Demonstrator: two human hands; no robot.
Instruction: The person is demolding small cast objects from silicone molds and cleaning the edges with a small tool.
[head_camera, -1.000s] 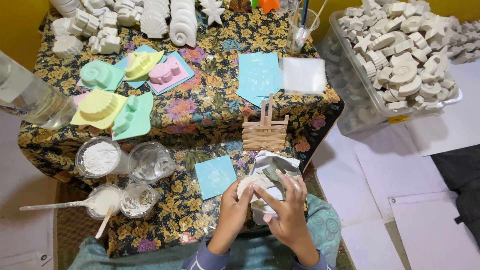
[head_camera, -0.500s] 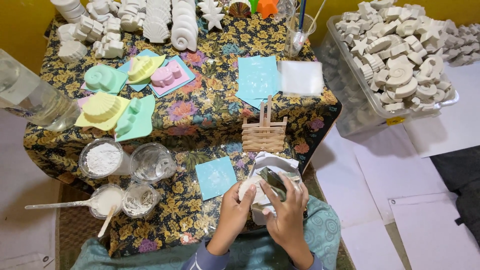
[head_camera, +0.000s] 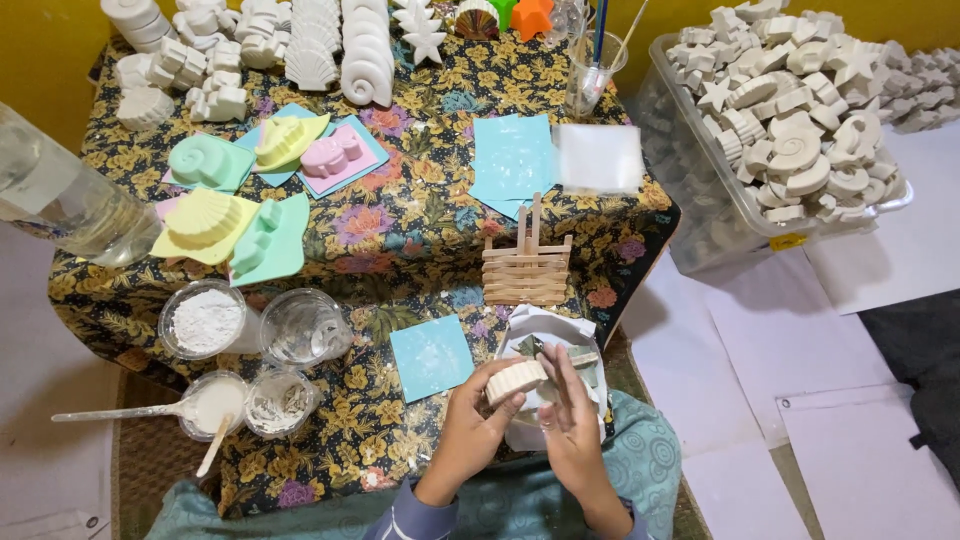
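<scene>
Low centre, the left hand (head_camera: 470, 425) now grips the white plaster piece (head_camera: 515, 380) turned edge-up; the right hand (head_camera: 570, 425) stays pressed against it, its own hold unclear.

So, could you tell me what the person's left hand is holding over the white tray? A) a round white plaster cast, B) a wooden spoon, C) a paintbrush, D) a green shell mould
A: the left hand grips a round white plaster cast with a ribbed edge above the white tray, while the right hand touches it.
</scene>
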